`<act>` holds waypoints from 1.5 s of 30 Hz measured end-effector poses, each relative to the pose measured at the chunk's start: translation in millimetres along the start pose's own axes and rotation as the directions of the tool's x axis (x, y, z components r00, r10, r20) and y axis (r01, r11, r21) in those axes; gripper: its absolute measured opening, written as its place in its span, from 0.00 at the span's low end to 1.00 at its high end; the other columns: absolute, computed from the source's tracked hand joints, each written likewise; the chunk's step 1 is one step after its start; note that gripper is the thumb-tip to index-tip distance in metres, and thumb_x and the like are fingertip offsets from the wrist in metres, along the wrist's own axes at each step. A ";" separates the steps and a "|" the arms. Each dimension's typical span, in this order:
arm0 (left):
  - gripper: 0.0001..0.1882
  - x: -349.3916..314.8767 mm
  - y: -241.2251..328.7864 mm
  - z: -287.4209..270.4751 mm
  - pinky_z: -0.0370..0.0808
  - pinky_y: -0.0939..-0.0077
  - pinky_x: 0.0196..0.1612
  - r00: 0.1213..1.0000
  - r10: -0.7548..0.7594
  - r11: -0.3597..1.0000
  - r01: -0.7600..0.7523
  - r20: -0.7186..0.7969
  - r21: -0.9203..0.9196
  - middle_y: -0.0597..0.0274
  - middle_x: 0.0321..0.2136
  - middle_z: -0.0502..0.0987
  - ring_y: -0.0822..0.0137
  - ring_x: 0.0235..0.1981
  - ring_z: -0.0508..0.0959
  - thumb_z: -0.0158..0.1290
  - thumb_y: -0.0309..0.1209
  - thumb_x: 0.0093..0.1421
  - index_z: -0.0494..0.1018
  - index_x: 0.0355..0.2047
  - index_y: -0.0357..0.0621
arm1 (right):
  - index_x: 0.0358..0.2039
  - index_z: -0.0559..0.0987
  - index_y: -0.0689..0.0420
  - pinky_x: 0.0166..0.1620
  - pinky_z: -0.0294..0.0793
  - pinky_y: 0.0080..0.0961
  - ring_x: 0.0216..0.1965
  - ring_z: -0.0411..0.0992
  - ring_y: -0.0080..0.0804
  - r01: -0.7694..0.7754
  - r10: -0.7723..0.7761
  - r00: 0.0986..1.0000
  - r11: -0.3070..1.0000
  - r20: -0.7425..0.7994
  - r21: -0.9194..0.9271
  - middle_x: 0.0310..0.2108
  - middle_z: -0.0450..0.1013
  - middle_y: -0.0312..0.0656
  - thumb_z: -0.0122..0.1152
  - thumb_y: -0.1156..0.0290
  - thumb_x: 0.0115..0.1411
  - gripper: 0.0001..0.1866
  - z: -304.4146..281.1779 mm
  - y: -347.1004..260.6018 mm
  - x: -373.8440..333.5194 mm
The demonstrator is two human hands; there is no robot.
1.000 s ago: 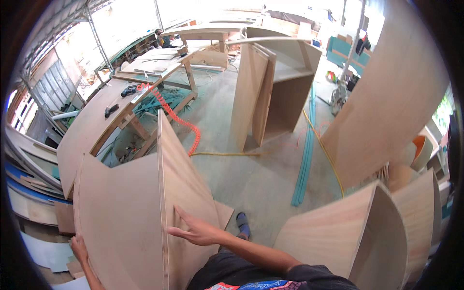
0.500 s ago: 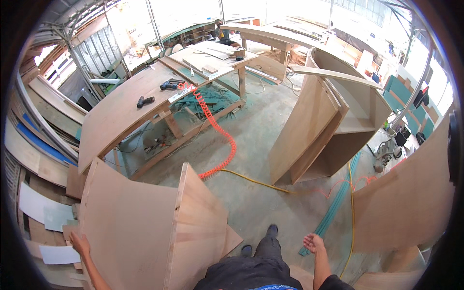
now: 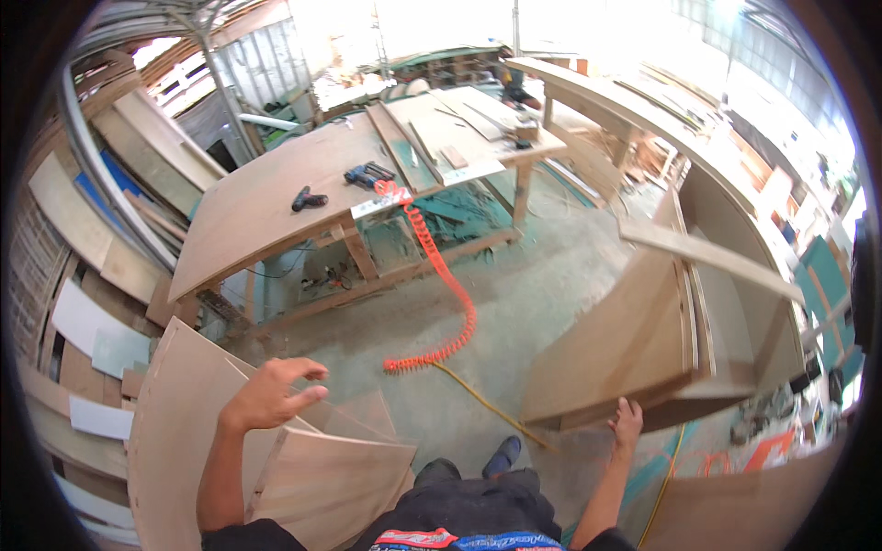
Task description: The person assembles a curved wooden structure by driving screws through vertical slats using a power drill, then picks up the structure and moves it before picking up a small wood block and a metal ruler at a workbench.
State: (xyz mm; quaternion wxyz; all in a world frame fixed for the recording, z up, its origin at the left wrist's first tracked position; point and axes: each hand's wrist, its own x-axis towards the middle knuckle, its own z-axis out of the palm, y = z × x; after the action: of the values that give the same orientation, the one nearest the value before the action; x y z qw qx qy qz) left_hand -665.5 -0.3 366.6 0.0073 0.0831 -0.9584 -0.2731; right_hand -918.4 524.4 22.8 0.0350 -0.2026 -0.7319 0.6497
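Note:
My left hand [image 3: 274, 397] hovers over a plywood cabinet box [image 3: 175, 418] at the lower left. Its thumb and fingers are apart, with nothing between them. Beside that box slopes a pale wooden panel [image 3: 335, 473]. My right hand [image 3: 627, 422] is raised, fingers loosely bent, in front of the lower edge of a tall plywood cabinet [image 3: 597, 340]. Nothing shows in it, and whether its fingertips touch that edge I cannot tell. A long wooden strip [image 3: 707, 257] lies across the cabinet.
A wooden workbench [image 3: 248, 211] carries a cordless drill [image 3: 309, 199], a nail gun [image 3: 369, 173] and boards. An orange coiled air hose [image 3: 446, 266] hangs to the floor and joins a yellow hose [image 3: 478, 399]. Stacked boards [image 3: 69, 211] line the left. A person [image 3: 514, 83] is at the back.
My left hand has left the box's outer left edge and come up and right over it. My right hand has moved up toward the tall cabinet. The view has shifted.

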 end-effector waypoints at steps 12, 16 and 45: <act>0.21 185.0 18.2 54.5 0.71 0.58 0.46 0.880 0.105 0.978 -0.175 0.463 0.111 0.51 0.40 0.78 0.49 0.43 0.76 0.49 0.46 0.63 0.72 0.44 0.40 | 0.53 0.71 0.68 0.57 0.64 0.32 0.52 0.68 0.38 -0.006 0.007 0.993 1.000 -0.121 0.006 0.53 0.70 0.48 0.67 0.62 0.56 0.30 36.5 -2.3 71.5; 0.21 279.0 39.5 98.3 0.72 0.57 0.44 0.766 0.127 0.930 -0.313 0.630 0.194 0.48 0.37 0.78 0.47 0.41 0.76 0.47 0.46 0.63 0.72 0.42 0.40 | 0.52 0.71 0.66 0.56 0.65 0.31 0.51 0.68 0.37 0.053 -0.062 0.994 0.994 -0.090 -0.096 0.52 0.70 0.47 0.68 0.63 0.55 0.29 27.6 6.3 63.3; 0.26 281.9 -209.0 269.4 0.70 0.55 0.52 0.794 -0.479 0.846 0.532 0.374 -0.046 0.46 0.47 0.75 0.48 0.50 0.74 0.50 0.50 0.60 0.71 0.49 0.41 | 0.44 0.79 0.64 0.46 0.75 0.35 0.42 0.77 0.44 0.463 0.471 0.578 0.484 0.667 -0.742 0.39 0.78 0.55 0.63 0.55 0.53 0.26 210.0 115.7 92.7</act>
State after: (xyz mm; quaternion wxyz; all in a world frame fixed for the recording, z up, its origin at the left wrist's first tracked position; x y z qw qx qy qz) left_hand -926.9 -80.6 19.0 -0.2298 0.2860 -0.8636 -0.3458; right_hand -1040.3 367.9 -140.7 -0.4154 0.1314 -0.8788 0.1947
